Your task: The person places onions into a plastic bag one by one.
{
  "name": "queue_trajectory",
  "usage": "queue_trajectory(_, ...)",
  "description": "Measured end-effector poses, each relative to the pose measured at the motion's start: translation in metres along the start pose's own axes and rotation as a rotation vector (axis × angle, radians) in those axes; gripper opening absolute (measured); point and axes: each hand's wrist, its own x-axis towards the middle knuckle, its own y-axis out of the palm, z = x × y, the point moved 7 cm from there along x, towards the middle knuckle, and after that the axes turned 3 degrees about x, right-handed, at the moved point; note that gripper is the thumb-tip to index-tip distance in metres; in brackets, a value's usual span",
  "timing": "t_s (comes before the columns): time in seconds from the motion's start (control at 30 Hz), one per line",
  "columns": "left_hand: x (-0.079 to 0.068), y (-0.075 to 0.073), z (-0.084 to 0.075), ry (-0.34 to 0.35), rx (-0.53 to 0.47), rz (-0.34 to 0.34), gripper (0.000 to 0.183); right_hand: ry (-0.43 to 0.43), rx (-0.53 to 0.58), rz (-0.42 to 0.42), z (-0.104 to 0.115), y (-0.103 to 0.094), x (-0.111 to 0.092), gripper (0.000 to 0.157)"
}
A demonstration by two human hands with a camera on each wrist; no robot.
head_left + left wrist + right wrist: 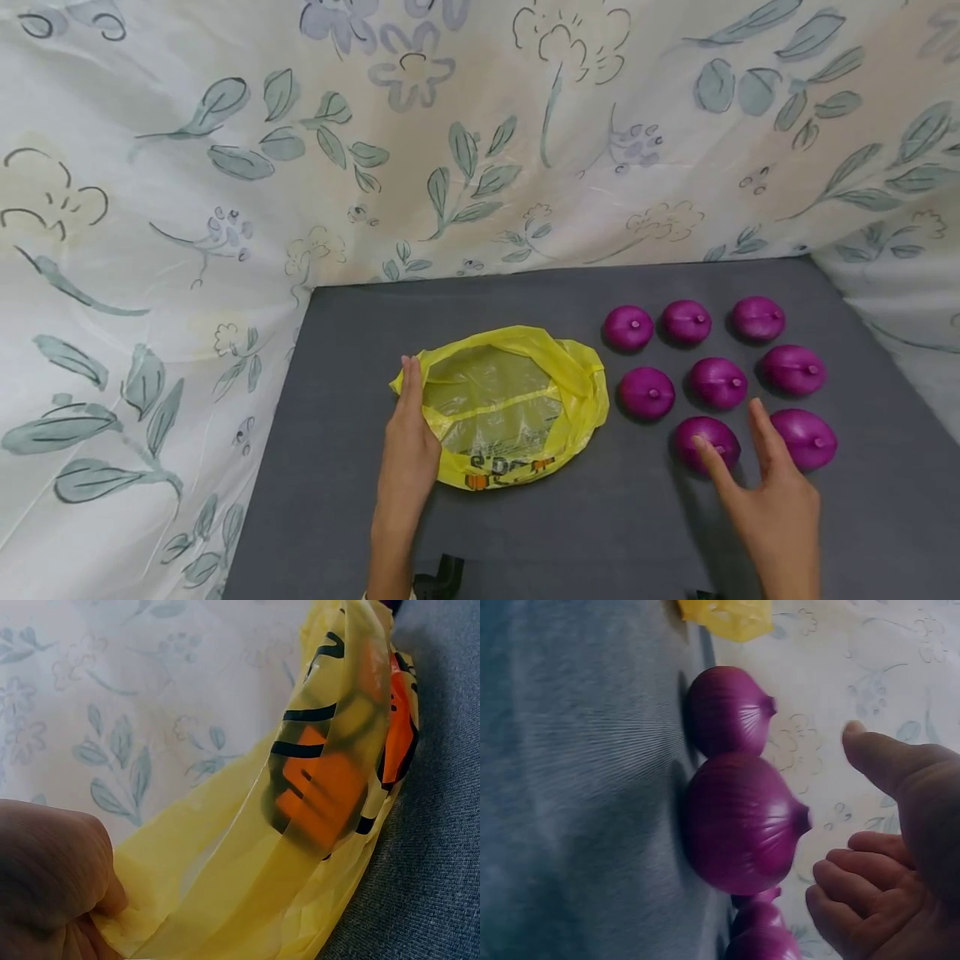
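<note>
A yellow plastic bag (517,475) lies on the dark table with its mouth spread wide. My left hand (411,446) is at the bag's left rim, and in the left wrist view that hand (56,881) pinches the edge of the yellow plastic bag (225,900). On the right, my right hand (776,500) is held above the nearest red onion (708,446), thumb and fingers spread apart. In the right wrist view, the right hand (900,847) has a gap between it and the large red onion (739,825).
Several more red onions stand in loose rows right of the bag, among them one at the back (628,327) and one at the right (806,439). The dark tabletop (330,500) meets a flowered cloth (480,167) behind and at both sides.
</note>
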Motion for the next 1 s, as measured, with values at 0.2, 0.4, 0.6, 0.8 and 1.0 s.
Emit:
queue_trajectory(0.2, 0.001, -0.001, -0.001, 0.007, -0.014, -0.017, 0.084, -0.020, -0.064, 0.088, -0.008, 0.013, 0.001, 0.100)
queue_trajectory(0.4, 0.002, 0.000, 0.000, 0.010, -0.028, -0.012, 0.079, -0.086, -0.064, 0.061, -0.011, 0.021, 0.001, 0.088)
queue_trajectory(0.6, 0.003, 0.001, 0.000, 0.024, -0.035, -0.028, 0.079, -0.050, -0.061, 0.032, -0.016, 0.021, 0.001, 0.081)
queue_trajectory(0.8, 0.006, 0.002, -0.001, 0.026, -0.052, -0.020, 0.079, -0.043, -0.052, -0.057, -0.008, 0.013, 0.002, 0.077)
queue_trajectory(1.0, 0.007, 0.003, 0.000, 0.024, -0.067, -0.014, 0.078, -0.010, 0.037, -0.137, 0.016, -0.003, 0.003, 0.075)
